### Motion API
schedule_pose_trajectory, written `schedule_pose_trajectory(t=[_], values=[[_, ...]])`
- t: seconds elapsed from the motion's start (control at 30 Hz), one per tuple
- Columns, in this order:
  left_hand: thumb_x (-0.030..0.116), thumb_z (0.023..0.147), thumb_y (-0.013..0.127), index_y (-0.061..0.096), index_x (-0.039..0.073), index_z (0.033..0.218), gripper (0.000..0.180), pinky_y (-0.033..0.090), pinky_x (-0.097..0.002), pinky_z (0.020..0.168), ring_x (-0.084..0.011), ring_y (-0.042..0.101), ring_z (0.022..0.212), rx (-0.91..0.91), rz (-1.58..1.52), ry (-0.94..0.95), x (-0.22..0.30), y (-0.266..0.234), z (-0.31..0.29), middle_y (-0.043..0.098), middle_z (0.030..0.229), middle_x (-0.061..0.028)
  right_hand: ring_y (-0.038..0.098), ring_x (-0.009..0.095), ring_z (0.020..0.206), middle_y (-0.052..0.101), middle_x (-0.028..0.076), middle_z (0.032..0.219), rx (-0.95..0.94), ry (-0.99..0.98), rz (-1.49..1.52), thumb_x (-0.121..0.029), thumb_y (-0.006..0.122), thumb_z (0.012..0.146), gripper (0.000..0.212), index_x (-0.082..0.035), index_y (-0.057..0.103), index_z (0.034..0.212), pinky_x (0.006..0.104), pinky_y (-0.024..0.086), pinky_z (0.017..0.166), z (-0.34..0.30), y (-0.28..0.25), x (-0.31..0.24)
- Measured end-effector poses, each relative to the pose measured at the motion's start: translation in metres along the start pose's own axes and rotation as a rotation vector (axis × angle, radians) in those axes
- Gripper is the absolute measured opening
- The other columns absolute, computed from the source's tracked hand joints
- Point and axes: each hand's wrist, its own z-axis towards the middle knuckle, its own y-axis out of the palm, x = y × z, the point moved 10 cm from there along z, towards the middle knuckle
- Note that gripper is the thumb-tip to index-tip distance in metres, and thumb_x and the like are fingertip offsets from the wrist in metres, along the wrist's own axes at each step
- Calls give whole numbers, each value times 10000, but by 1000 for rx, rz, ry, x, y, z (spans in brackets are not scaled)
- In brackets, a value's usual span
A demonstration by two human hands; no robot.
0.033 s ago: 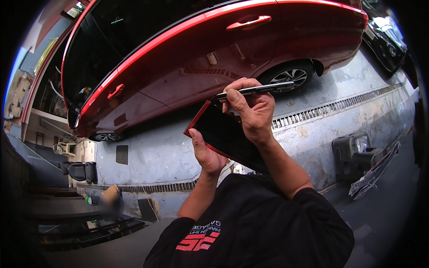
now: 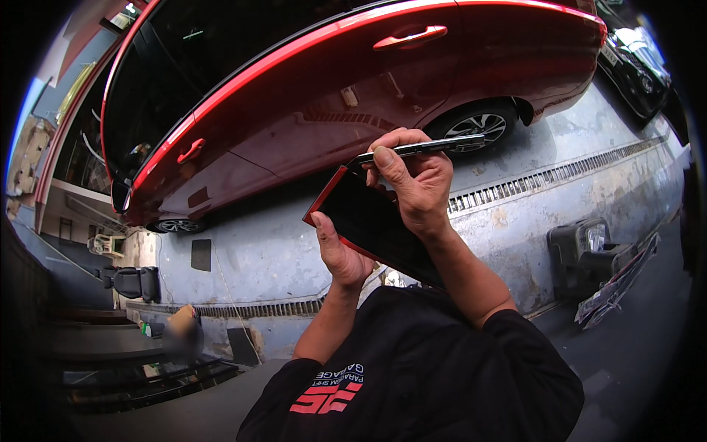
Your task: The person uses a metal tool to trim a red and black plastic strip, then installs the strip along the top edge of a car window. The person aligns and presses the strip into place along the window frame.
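My left hand (image 2: 339,253) grips a flat black panel with a red edge (image 2: 361,214) from below, thumb on the near red rim. The panel tilts from upper left toward my chest, its lower end running behind my right forearm. In my right hand (image 2: 417,180), a slim black-and-silver tool (image 2: 434,146) is pinched between thumb and fingers, pointing right above the panel's far end. It is shaped like a cutter knife, but its exact kind is unclear. Some right fingers curl down by the panel; whether they touch it is hard to see.
A red car (image 2: 294,110) stands along the far side. A slotted drain grate (image 2: 545,180) crosses the grey floor. At right are a dark plastic stool-like piece (image 2: 582,254) and crumpled sheeting (image 2: 618,283). A black seat (image 2: 136,283) and a dark mat (image 2: 200,255) lie left.
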Motion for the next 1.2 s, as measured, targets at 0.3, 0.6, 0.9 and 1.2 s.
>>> schedule_pose_trajectory(t=[0.3,0.6,0.9,1.2], values=[[586,1067,374,494,20,1428,682,410,-437,1159,-297,511,1362,30,-8,-2,0,-8,-4,531,1452,-192,649,95,713,680,61,855,6,18,6,-121,664,1008,128,-1,641,1044,215,513,621,-1,0,3],[588,1066,379,496,24,1427,680,422,-426,1143,-277,537,1330,54,15,-2,1,-8,-7,553,1429,-167,648,85,710,683,50,846,9,19,33,-129,679,1000,139,-3,651,1050,211,520,631,-4,2,4],[573,1073,375,506,26,1412,656,446,-405,1118,-242,571,1276,32,27,21,6,-5,-12,590,1372,-128,650,91,708,684,55,850,1,40,27,-127,666,1007,129,-5,648,1043,207,501,609,-8,5,3],[577,1071,375,499,26,1420,664,429,-416,1135,-265,547,1311,1,16,13,6,5,-14,571,1402,-146,652,91,704,688,56,848,19,60,38,-137,666,1008,137,-11,647,1058,209,492,597,-13,5,2]])
